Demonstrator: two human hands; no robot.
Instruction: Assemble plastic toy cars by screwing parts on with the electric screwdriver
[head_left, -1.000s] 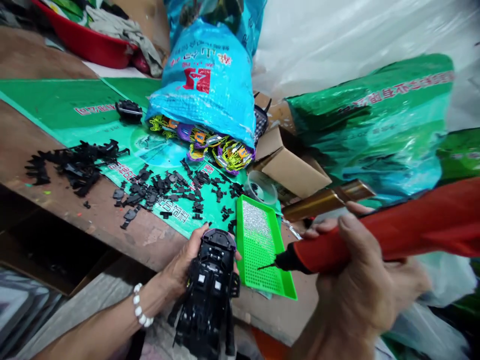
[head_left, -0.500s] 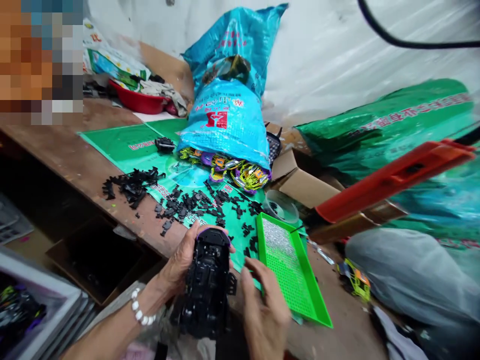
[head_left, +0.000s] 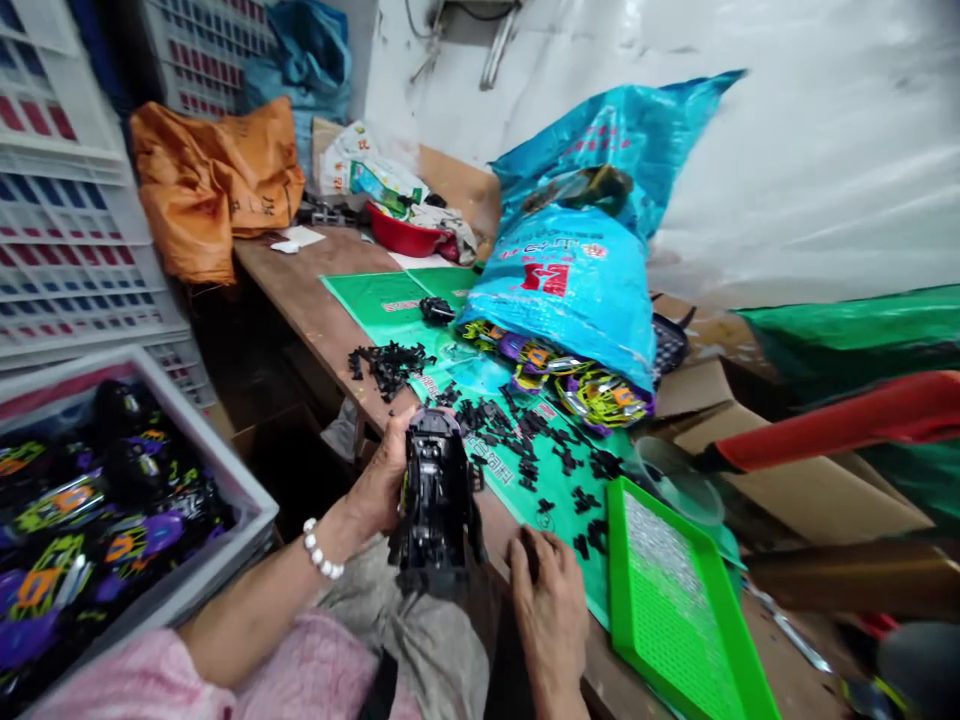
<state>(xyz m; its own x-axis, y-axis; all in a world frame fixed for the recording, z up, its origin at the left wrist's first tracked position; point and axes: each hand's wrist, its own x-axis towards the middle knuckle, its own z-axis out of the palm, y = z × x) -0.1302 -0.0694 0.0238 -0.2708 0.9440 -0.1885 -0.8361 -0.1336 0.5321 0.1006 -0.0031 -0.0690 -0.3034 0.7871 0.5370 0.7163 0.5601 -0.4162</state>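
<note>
My left hand (head_left: pixel 386 480), with a white bead bracelet at the wrist, grips a toy car (head_left: pixel 436 490) by its side. The car's black underside faces me, and its front end points away toward the table. To the right of the car, apart from it, my right hand (head_left: pixel 551 590) is at the table edge with its fingers curled in. Something dark shows between thumb and fingers, too unclear to name. Small black plastic parts (head_left: pixel 517 425) lie scattered on the green sheet (head_left: pixel 480 465) beyond both hands.
A green tray (head_left: pixel 626 620) of small silvery pieces stands at right. Toy cars spill from a blue sack (head_left: pixel 562 270) behind. At left stands a crate (head_left: pixel 259 500) of toy cars. A red-handled tool (head_left: pixel 840 420) juts in from the right, near an open cardboard box (head_left: pixel 817 480).
The view has swung left, bringing the crate of toy cars and an orange sack into sight. My left hand still holds the car; my right hand has lowered beside the table edge, fingers curled.
</note>
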